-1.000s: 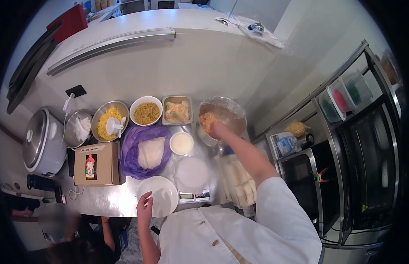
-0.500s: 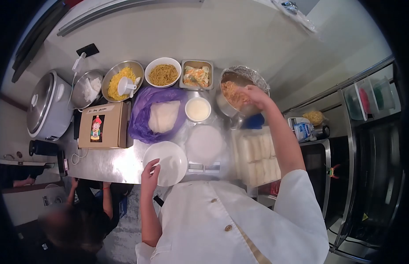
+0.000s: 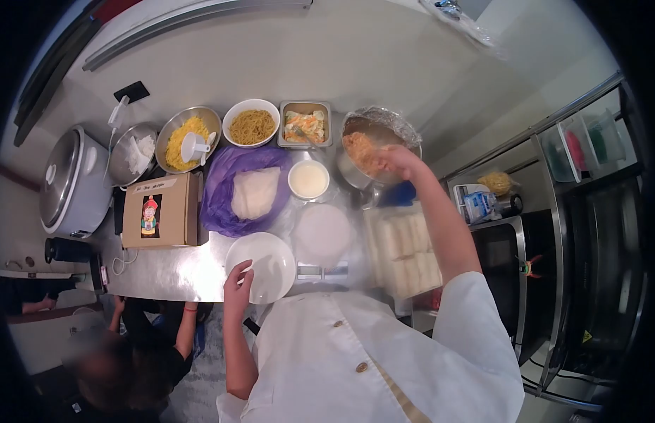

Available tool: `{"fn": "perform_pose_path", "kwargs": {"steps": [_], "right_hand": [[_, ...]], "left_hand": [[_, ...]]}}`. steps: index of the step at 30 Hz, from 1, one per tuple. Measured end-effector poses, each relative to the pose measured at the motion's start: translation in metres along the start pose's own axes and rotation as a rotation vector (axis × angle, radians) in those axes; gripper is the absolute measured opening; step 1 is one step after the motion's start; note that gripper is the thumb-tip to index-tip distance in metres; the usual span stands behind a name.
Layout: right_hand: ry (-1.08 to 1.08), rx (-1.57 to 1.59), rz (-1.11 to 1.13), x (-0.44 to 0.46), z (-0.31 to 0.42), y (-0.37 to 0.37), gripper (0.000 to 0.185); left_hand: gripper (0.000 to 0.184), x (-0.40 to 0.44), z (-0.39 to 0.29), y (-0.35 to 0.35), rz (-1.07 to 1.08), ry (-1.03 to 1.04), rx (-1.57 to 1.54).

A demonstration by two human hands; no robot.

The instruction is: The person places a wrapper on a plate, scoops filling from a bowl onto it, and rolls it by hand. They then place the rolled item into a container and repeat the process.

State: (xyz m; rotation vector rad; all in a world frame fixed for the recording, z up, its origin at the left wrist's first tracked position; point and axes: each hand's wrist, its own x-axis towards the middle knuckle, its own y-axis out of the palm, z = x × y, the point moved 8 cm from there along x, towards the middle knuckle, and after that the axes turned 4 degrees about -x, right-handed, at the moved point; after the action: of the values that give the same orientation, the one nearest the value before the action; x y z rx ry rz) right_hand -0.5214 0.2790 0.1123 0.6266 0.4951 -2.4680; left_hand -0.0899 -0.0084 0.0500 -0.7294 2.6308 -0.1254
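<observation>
My right hand [image 3: 398,161] is closed on an orange-brown breaded piece [image 3: 360,151], held over the steel pot [image 3: 405,134] with plastic or foil round its rim. By the left edge of a white plate [image 3: 271,264], my left hand [image 3: 238,278] has its fingers slightly apart and holds nothing. Right of the plate, a white round disc [image 3: 322,235] lies on a digital scale [image 3: 323,272]. A small bowl of cream-coloured liquid [image 3: 308,179] stands behind it. White wrappers [image 3: 255,192] rest on a purple bag [image 3: 219,204].
Bowls of noodles [image 3: 252,127] and yellow rice [image 3: 179,144] and a tray of vegetables [image 3: 304,127] line the wall. A cardboard box [image 3: 162,215] and cooker [image 3: 77,183] stand left, a container of pale rolls [image 3: 405,254] right. Another person [image 3: 123,359] is at lower left.
The view has tilted down and shifted. My right hand has turned and drawn toward the pot's right side, with the breaded piece still in its fingers. My left hand stays by the plate.
</observation>
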Motion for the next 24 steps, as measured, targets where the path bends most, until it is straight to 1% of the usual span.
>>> {"fn": "perform_pose_path", "kwargs": {"steps": [1, 2, 6, 8, 9, 10, 11, 13, 14, 15, 17, 19, 20, 22, 23, 24], "right_hand": [[0.055, -0.028, 0.017, 0.001, -0.003, 0.001, 0.02], [0.049, -0.078, -0.038, 0.001, -0.003, -0.002, 0.028], [0.012, -0.085, -0.091, 0.001, 0.005, -0.008, 0.028], [-0.061, -0.112, -0.086, -0.006, 0.021, -0.005, 0.023], [-0.061, -0.113, -0.085, -0.012, 0.025, 0.0, 0.023], [-0.138, -0.116, -0.061, -0.02, 0.036, 0.011, 0.019], [-0.214, -0.119, -0.036, -0.03, 0.045, 0.022, 0.018], [-0.327, -0.161, 0.203, -0.065, 0.057, 0.063, 0.03], [-0.323, -0.174, 0.281, -0.08, 0.056, 0.084, 0.036], [-0.32, -0.188, 0.359, -0.092, 0.052, 0.105, 0.042], [-0.575, -0.669, 0.298, -0.09, 0.031, 0.137, 0.046], [-0.541, -0.744, 0.287, -0.078, -0.012, 0.164, 0.051], [-0.541, -0.743, 0.287, -0.076, -0.027, 0.174, 0.051], [-0.467, -0.773, 0.329, -0.07, -0.059, 0.191, 0.051], [-0.468, -0.772, 0.332, -0.068, -0.073, 0.197, 0.051], [-0.544, -0.821, 0.292, -0.069, -0.076, 0.202, 0.051]], "left_hand": [[0.031, 0.0, 0.0, 0.0, 0.003, 0.004, 0.002], [0.031, 0.001, 0.0, 0.001, 0.006, 0.008, 0.004], [0.031, 0.0, 0.0, 0.003, 0.007, -0.004, -0.015], [0.031, 0.0, 0.001, 0.001, 0.005, -0.011, -0.009], [0.031, 0.0, 0.002, 0.001, 0.005, -0.012, -0.01], [0.031, 0.0, 0.004, 0.0, 0.002, -0.013, -0.013], [0.031, 0.001, 0.005, -0.001, -0.002, -0.015, -0.015], [0.031, 0.003, 0.008, 0.0, 0.002, -0.019, -0.025], [0.031, 0.003, 0.01, -0.001, 0.009, -0.024, -0.032], [0.031, 0.003, 0.009, -0.001, 0.009, -0.024, -0.031], [0.031, 0.003, 0.005, 0.002, 0.006, -0.008, -0.032], [0.031, 0.004, 0.0, 0.005, 0.008, -0.002, -0.027], [0.031, 0.004, -0.003, 0.005, 0.007, 0.004, -0.022], [0.031, 0.003, -0.005, 0.004, 0.004, 0.002, -0.018], [0.031, 0.002, -0.006, 0.003, 0.004, 0.0, -0.014], [0.031, 0.002, -0.005, 0.002, 0.002, -0.002, -0.013]]}}
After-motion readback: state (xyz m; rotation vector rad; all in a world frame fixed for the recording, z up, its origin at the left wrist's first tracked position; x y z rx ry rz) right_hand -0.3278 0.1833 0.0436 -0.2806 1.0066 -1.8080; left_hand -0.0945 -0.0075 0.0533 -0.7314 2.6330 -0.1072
